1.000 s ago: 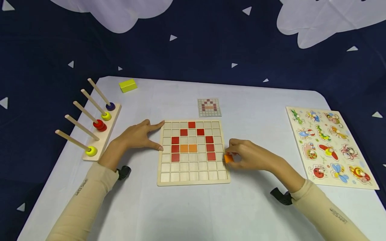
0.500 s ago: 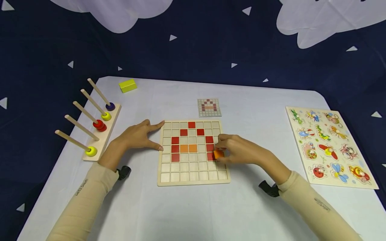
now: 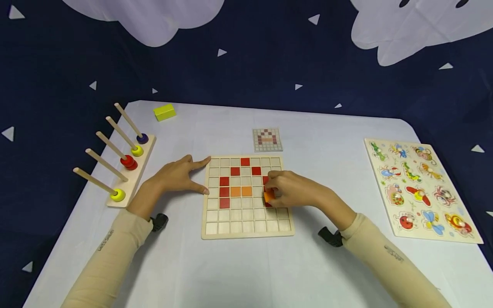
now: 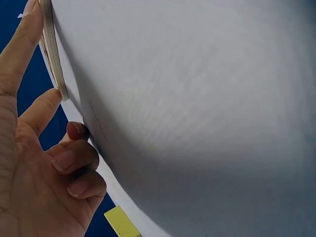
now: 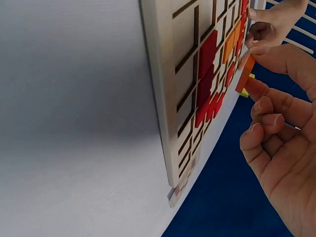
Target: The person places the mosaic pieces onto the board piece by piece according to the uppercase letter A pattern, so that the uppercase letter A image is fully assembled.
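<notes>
The wooden grid board (image 3: 248, 236) lies flat, with several red tiles (image 3: 224, 192) in its cells. Two orange tiles (image 3: 240, 191) sit side by side in the middle row. My right hand (image 3: 292, 188) pinches another orange tile (image 5: 245, 74) between thumb and index finger; in the right wrist view this tile stands tilted above the board, not in a cell. Some red tiles on the board's right side are partly hidden by that hand. My left hand (image 3: 175, 176) touches the board's left edge with spread thumb and index finger, its other fingers (image 4: 74, 160) loosely bent.
A small pattern card (image 3: 267, 148) lies behind the board. On the left stands a peg rack (image 3: 144, 164) with coloured rings, and a yellow block (image 3: 164, 112) is behind it. An insect puzzle board (image 3: 423, 192) lies at the right.
My right hand has moved left with the orange tile, from beside the board's right edge to over the red tiles on its right side. The left hand keeps its place on the board.
</notes>
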Demonstrator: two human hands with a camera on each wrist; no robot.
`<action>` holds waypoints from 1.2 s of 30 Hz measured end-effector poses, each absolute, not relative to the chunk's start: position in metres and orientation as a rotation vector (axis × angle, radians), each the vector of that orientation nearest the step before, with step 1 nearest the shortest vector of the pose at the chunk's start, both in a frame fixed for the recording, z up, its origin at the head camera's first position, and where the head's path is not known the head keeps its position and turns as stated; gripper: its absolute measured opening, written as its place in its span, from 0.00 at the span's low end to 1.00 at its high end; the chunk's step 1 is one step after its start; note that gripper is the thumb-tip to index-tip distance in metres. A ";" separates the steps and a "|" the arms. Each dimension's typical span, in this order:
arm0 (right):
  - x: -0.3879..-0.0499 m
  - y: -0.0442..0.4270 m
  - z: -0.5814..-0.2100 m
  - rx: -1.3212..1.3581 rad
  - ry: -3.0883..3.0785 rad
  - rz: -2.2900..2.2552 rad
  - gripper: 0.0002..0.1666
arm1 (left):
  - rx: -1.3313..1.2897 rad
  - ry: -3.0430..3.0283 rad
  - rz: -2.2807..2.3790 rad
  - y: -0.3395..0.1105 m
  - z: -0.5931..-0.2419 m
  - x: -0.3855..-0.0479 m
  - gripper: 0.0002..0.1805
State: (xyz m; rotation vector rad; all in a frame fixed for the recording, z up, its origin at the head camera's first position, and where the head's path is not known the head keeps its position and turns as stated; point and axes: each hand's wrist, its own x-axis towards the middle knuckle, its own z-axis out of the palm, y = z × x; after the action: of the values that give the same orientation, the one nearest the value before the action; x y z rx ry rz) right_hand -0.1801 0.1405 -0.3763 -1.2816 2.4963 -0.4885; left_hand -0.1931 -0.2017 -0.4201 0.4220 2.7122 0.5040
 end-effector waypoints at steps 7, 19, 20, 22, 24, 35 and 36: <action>-0.186 0.128 -0.377 -1.292 2.485 -0.460 0.04 | 0.424 2.718 0.508 -0.203 -0.422 -0.194 0.61; -0.193 0.113 -0.379 -1.219 2.458 -0.421 0.06 | 0.414 2.715 0.504 -0.201 -0.422 -0.193 0.61; -0.194 0.113 -0.380 -1.213 2.459 -0.420 0.06 | 0.414 2.715 0.505 -0.201 -0.422 -0.193 0.62; -0.195 0.112 -0.380 -1.194 2.463 -0.411 0.07 | 0.419 2.714 0.512 -0.201 -0.422 -0.193 0.62; -0.195 0.111 -0.380 -1.178 2.466 -0.404 0.07 | 0.416 2.713 0.514 -0.201 -0.422 -0.193 0.62; -0.199 0.104 -0.389 -1.104 2.479 -0.338 0.08 | 0.419 2.712 0.513 -0.202 -0.423 -0.194 0.61; -0.199 0.104 -0.389 -1.097 2.481 -0.333 0.08 | 0.420 2.711 0.517 -0.202 -0.422 -0.194 0.61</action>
State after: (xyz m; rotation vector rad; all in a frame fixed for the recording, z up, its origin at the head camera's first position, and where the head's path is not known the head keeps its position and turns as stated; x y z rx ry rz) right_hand -0.1988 0.1040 -0.3889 -1.0969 2.4811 -0.3326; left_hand -0.1938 -0.2016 -0.4224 0.4196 2.7112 0.5168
